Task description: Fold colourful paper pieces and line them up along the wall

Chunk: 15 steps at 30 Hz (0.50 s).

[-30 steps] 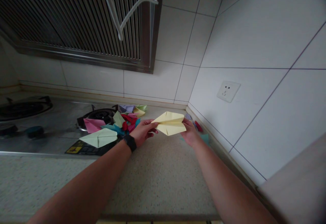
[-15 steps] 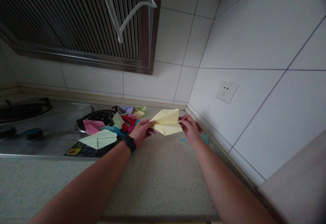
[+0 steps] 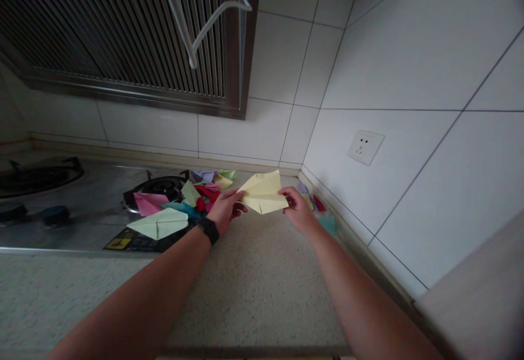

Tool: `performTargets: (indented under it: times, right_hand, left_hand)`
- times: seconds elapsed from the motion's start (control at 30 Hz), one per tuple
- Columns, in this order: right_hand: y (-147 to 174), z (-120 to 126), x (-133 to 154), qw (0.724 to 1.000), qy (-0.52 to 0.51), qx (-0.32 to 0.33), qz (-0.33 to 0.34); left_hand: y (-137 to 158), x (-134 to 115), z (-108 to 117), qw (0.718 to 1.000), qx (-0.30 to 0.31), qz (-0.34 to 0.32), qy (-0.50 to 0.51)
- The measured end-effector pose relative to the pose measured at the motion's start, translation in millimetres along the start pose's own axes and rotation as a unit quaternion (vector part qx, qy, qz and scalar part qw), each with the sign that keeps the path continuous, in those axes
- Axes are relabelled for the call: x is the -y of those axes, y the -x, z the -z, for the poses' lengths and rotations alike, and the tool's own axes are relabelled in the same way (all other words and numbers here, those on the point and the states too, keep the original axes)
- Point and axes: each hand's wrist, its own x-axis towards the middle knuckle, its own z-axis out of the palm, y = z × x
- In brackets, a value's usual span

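A pale yellow paper airplane point(image 3: 262, 192) is held up above the counter, its wings spread and its nose pointing left. My left hand point(image 3: 226, 208), with a black watch on the wrist, pinches it by the nose. At the tail end, my right hand point(image 3: 298, 207) has its fingers closed on the rear edge. Left of my left hand lies a heap of folded papers, among them a pale green paper airplane point(image 3: 159, 223), a pink folded paper point(image 3: 149, 203) and a red folded paper point(image 3: 201, 204).
Partly behind my right hand, a blue paper point(image 3: 328, 223) and a red paper point(image 3: 319, 203) lie by the wall. The gas stove point(image 3: 102, 185) is at left, under the range hood point(image 3: 123, 38) with a hanging white cable point(image 3: 192, 49). A wall socket point(image 3: 365, 147) is at right.
The yellow paper airplane has shifted slightly left and tilted. My right hand has moved left with it, uncovering more of the papers by the wall.
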Motion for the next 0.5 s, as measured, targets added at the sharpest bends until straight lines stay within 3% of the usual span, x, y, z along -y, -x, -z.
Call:
performTargets:
  times: [0.5]
  right_hand:
    - [-1.2, 2.2, 2.2, 0.996, 0.076, -0.055, 0.014]
  left_hand:
    - [1.7, 0.5, -3.2, 1.0, -0.003, 0.008, -0.012]
